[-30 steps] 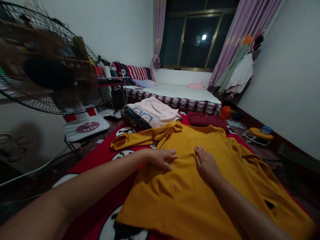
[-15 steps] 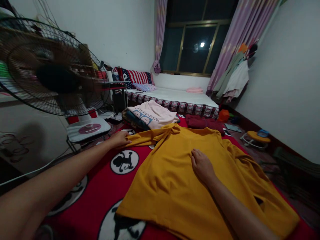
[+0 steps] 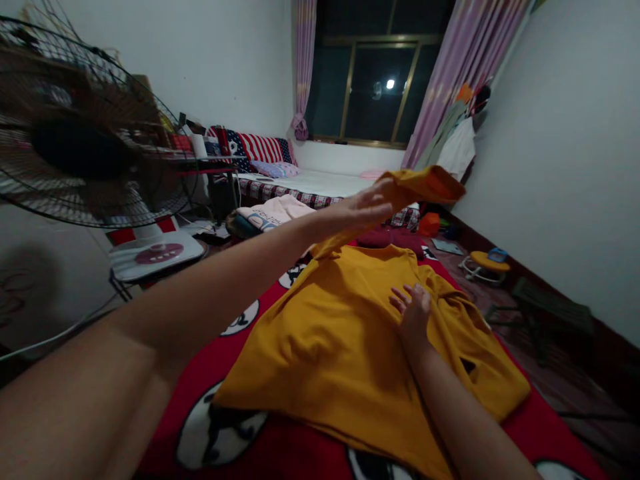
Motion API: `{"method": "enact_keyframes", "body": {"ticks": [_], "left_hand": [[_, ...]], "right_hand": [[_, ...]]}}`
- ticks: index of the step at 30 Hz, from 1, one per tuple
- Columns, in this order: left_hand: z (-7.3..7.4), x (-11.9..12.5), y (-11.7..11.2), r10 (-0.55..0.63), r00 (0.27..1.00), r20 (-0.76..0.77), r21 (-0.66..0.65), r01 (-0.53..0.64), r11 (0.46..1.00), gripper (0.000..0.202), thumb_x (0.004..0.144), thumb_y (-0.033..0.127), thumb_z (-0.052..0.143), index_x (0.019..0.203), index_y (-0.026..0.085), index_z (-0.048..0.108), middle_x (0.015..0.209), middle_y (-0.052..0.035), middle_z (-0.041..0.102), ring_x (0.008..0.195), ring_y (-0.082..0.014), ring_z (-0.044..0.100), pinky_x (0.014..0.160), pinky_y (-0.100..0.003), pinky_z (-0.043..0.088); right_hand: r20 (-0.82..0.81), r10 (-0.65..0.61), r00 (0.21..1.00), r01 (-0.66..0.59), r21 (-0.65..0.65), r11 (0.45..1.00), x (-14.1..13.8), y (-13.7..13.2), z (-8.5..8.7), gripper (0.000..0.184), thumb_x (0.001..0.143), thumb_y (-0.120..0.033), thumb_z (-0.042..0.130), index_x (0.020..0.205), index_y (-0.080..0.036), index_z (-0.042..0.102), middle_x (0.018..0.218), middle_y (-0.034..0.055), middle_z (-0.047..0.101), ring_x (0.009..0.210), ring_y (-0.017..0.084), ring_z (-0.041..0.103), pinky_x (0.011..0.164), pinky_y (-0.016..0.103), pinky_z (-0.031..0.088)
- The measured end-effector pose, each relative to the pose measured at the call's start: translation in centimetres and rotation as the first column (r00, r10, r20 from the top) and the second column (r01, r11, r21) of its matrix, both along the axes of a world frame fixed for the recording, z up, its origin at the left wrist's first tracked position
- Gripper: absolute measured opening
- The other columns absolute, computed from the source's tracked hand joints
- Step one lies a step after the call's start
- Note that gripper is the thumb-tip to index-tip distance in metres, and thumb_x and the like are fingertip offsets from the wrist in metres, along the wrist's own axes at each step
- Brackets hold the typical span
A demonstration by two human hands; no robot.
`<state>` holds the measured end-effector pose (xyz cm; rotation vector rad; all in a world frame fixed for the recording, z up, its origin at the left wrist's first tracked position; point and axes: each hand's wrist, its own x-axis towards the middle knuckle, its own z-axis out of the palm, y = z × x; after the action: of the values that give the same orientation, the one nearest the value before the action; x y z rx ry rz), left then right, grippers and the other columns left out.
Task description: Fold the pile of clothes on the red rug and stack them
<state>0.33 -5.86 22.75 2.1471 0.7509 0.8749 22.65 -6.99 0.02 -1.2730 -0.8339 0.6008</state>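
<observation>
A mustard-yellow long-sleeved top [image 3: 320, 333] is spread over the red blanket, its neck at the far end. Its left sleeve [image 3: 425, 185] is up in the air, folded across toward the right, cuff outermost. My left hand [image 3: 363, 207] is raised beside this sleeve over the neck area, slightly blurred; its fingers look stretched out, not wrapped round the cloth. Over the right part of the top's body, my right hand [image 3: 414, 310] is open with fingers apart and holds nothing. The other sleeve [image 3: 485, 360] lies along the right side.
The red blanket [image 3: 200, 373] bears white circles with black figures. Beyond the top lie a pale pink printed garment [image 3: 283, 212] and a dark red garment [image 3: 387, 239]. A fan [image 3: 83, 147] stands at left; a yellow-topped stool [image 3: 487, 261] is on the floor at right.
My left hand has swung from the far left up and across to the right, the left sleeve moving with it. My right hand has lifted and its fingers have spread. The view has shifted.
</observation>
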Motion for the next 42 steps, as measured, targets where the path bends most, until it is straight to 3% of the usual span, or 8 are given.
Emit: {"method": "enact_keyframes", "body": {"ticks": [3, 7, 11, 15, 19, 22, 32, 42], "left_hand": [[-5.4, -1.6, -2.1, -0.152, 0.973, -0.172, -0.028, 0.15, 0.988, 0.06, 0.084, 0.036, 0.061, 0.139, 0.018, 0.045, 0.139, -0.011, 0.051, 0.123, -0.0242, 0.051, 0.097, -0.033, 0.043], [-11.7, -8.2, -3.3, 0.254, 0.85, -0.461, 0.163, -0.201, 0.966, 0.066, 0.071, 0.037, 0.07, 0.131, 0.015, 0.052, 0.13, -0.0149, 0.056, 0.113, -0.027, 0.056, 0.095, -0.035, 0.045], [-14.4, -13.6, -5.7, 0.457, 0.602, -0.655, 0.24, -0.407, 0.881, 0.069, 0.068, 0.055, 0.068, 0.124, 0.018, 0.055, 0.107, -0.0113, 0.067, 0.096, -0.0275, 0.063, 0.077, -0.031, 0.047], [-15.2, -15.4, -8.9, 0.399, 0.519, -0.756, 0.175, -0.427, 0.887, 0.054, 0.067, 0.066, 0.061, 0.094, 0.02, 0.067, 0.084, -0.0079, 0.069, 0.076, -0.025, 0.063, 0.058, -0.027, 0.037], [-15.5, -15.7, -10.7, 0.251, 0.62, -0.743, 0.009, -0.366, 0.931, 0.028, 0.072, 0.046, 0.058, 0.07, 0.02, 0.067, 0.067, -0.0028, 0.065, 0.06, -0.0176, 0.058, 0.052, -0.025, 0.029], [-14.8, -15.6, -10.9, 0.217, 0.717, -0.663, -0.073, -0.35, 0.934, 0.024, 0.075, 0.039, 0.054, 0.068, 0.018, 0.064, 0.062, 0.0002, 0.06, 0.057, -0.0148, 0.053, 0.05, -0.024, 0.027], [-10.7, -9.6, -11.6, 0.132, 0.919, -0.371, -0.202, -0.219, 0.955, 0.02, 0.076, 0.037, 0.058, 0.069, 0.018, 0.058, 0.059, 0.0038, 0.053, 0.055, -0.0103, 0.046, 0.049, -0.022, 0.025], [-14.6, -2.5, -12.6, -0.122, 0.897, -0.425, -0.242, 0.017, 0.97, 0.012, 0.074, 0.029, 0.062, 0.073, 0.018, 0.067, 0.064, -0.0005, 0.065, 0.053, -0.011, 0.05, 0.047, -0.023, 0.028]], "right_hand": [[-0.063, 0.001, 0.998, -0.002, -0.009, 1.0, 1.1, 0.6, -0.7, 0.042, 0.082, -0.055, 0.038, 0.11, -0.024, 0.041, 0.11, 0.0075, 0.055, 0.091, 0.019, 0.069, 0.07, 0.029, 0.057], [0.048, 0.091, 0.995, -0.09, -0.015, 0.996, 0.5, 0.7, -1.2, 0.034, 0.073, -0.042, 0.056, 0.097, -0.017, 0.054, 0.092, 0.0065, 0.063, 0.084, 0.02, 0.069, 0.074, 0.033, 0.056], [0.481, 0.11, 0.87, -0.067, -0.106, 0.992, -1.0, 0.3, -0.5, 0.025, 0.074, -0.029, 0.052, 0.09, -0.016, 0.064, 0.085, 0.0079, 0.068, 0.083, 0.022, 0.065, 0.083, 0.039, 0.053], [0.817, 0.128, 0.562, -0.065, -0.111, 0.992, -2.2, 0.5, 1.2, 0.024, 0.078, -0.02, 0.047, 0.085, -0.018, 0.07, 0.105, 0.0106, 0.065, 0.098, 0.022, 0.061, 0.091, 0.035, 0.048], [0.926, 0.284, 0.248, -0.024, -0.287, 0.958, -3.5, 2.0, 3.0, 0.026, 0.083, -0.019, 0.049, 0.088, -0.019, 0.074, 0.136, 0.0094, 0.051, 0.101, 0.021, 0.062, 0.09, 0.033, 0.047], [0.922, 0.377, 0.087, -0.017, -0.377, 0.926, -4.3, 4.1, 4.7, 0.027, 0.085, -0.015, 0.047, 0.093, -0.014, 0.073, 0.126, 0.0126, 0.059, 0.1, 0.02, 0.061, 0.092, 0.029, 0.043], [0.953, 0.083, 0.29, 0.129, -0.125, 0.984, -0.6, 9.6, 10.5, 0.036, 0.081, -0.013, 0.044, 0.109, -0.004, 0.063, 0.12, 0.0197, 0.06, 0.113, 0.026, 0.052, 0.104, 0.035, 0.037], [0.936, 0.139, 0.323, 0.217, -0.216, 0.952, 4.4, 9.0, 4.8, 0.033, 0.077, -0.021, 0.048, 0.102, -0.006, 0.064, 0.113, 0.0197, 0.06, 0.11, 0.029, 0.053, 0.098, 0.042, 0.042]]}}
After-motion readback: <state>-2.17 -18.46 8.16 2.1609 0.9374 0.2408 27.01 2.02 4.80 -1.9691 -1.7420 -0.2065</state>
